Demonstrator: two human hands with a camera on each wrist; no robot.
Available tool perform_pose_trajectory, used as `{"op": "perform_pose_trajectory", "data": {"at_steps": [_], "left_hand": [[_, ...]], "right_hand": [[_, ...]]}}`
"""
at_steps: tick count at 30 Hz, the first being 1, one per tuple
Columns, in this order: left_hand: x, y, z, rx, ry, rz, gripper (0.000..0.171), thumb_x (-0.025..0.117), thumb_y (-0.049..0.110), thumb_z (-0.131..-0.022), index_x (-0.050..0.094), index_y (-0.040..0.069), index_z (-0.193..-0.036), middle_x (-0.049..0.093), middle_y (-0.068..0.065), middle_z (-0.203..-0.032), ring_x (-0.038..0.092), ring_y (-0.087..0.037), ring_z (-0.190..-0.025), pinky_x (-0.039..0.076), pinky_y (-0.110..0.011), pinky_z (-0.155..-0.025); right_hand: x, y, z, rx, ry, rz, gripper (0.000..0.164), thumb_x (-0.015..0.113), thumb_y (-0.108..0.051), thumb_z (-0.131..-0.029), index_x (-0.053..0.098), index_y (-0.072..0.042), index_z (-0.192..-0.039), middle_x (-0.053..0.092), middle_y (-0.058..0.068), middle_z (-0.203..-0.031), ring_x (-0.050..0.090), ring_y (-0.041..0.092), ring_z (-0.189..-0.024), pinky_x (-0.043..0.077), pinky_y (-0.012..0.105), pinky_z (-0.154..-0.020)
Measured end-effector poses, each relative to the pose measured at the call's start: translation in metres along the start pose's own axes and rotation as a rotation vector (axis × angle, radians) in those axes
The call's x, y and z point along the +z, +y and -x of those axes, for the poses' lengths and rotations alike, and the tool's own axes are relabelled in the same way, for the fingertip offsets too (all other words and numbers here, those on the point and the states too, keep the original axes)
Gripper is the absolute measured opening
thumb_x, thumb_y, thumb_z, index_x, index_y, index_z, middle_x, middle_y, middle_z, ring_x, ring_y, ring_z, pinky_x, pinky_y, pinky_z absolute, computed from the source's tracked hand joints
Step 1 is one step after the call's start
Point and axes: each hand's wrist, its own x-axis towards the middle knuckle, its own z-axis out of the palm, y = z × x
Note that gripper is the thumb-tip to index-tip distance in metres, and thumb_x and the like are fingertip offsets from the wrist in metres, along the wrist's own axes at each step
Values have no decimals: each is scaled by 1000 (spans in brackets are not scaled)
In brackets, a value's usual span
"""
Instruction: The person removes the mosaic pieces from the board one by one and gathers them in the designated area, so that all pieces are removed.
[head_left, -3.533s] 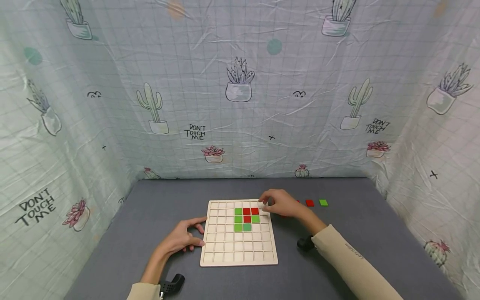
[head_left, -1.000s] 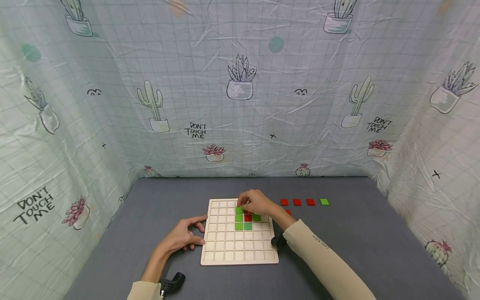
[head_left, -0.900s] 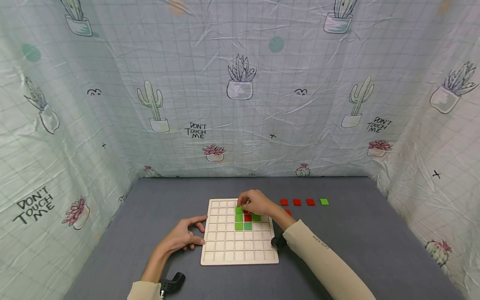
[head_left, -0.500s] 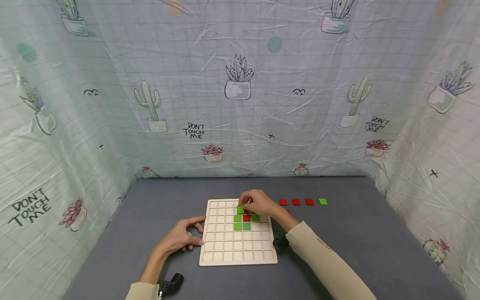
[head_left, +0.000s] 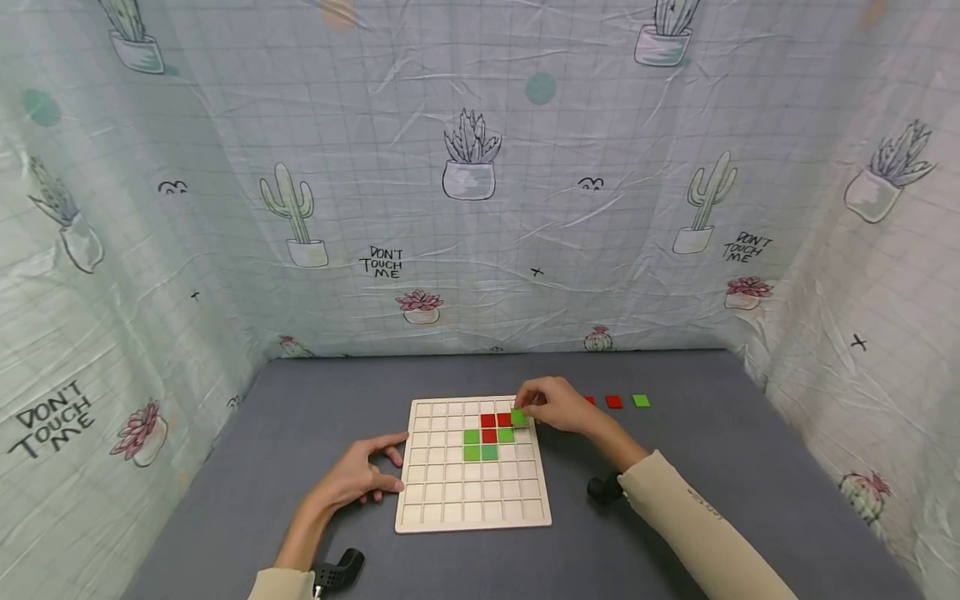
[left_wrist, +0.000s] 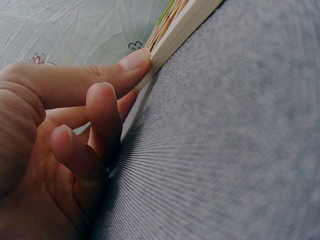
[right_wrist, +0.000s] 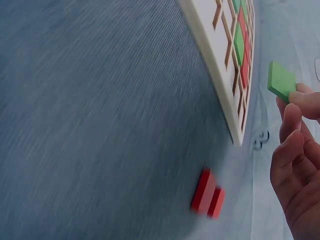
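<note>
Right hand: your right hand (head_left: 558, 407) pinches the held green tile (right_wrist: 281, 80) firmly between thumb and fingertips.
Held tile: raised above the board (head_left: 450, 493), near its far right corner — not seated.
Left hand: your left hand (head_left: 360, 473) grips nothing; thumb and index finger stand spread, touching the board's left edge.
Seated tiles: seven in cells — three red tiles (head_left: 489, 436) and four green tiles (head_left: 472, 452), one bluer.
Bare cells: most of the grid.
Loose tiles: red pieces (head_left: 614, 402) and a loose green tile (head_left: 641, 401) lie right of the board on the counter (head_left: 322, 400); your arm (head_left: 626, 442) may hide more.
Progress: you seem partway, with held and loose tiles left unplaced.
</note>
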Motion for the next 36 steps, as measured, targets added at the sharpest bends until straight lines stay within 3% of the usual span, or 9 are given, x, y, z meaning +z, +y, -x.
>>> {"op": "perform_pose_trajectory", "data": {"at_steps": [6, 16, 28, 36], "left_hand": [[-1, -2, 0, 3, 6, -2, 85, 87, 8, -78, 49, 9, -154, 60, -13, -108, 55, -13, -50, 37, -25, -40], [0, -1, 2, -3, 3, 14, 85, 87, 7, -78, 49, 9, -154, 59, -13, -108, 56, -13, -50, 37, -25, -41], [1, -1, 2, 2, 1, 8, 84, 87, 7, -79, 49, 9, -154, 60, -12, -108, 56, -14, -50, 37, -26, -41], [0, 0, 2, 10, 0, 6, 84, 86, 8, -79, 48, 8, -154, 60, -13, -109, 56, -14, -50, 38, -26, -41]], "right_hand": [[-18, 12, 22, 33, 40, 30, 13, 68, -5, -96, 76, -12, -102, 75, 5, -96, 64, 13, -70, 52, 28, -65], [-40, 37, 50, 66, 57, 19, 13, 66, -3, -96, 75, -10, -103, 74, 8, -97, 67, 22, -70, 54, 28, -64], [-52, 59, 68, 86, 43, 29, 11, 67, -1, -95, 75, -6, -101, 75, 11, -95, 67, 21, -71, 53, 27, -62], [-56, 67, 73, 100, 25, 61, 13, 65, 0, -93, 75, -5, -101, 75, 10, -91, 61, 7, -68, 51, 27, -61]]}}
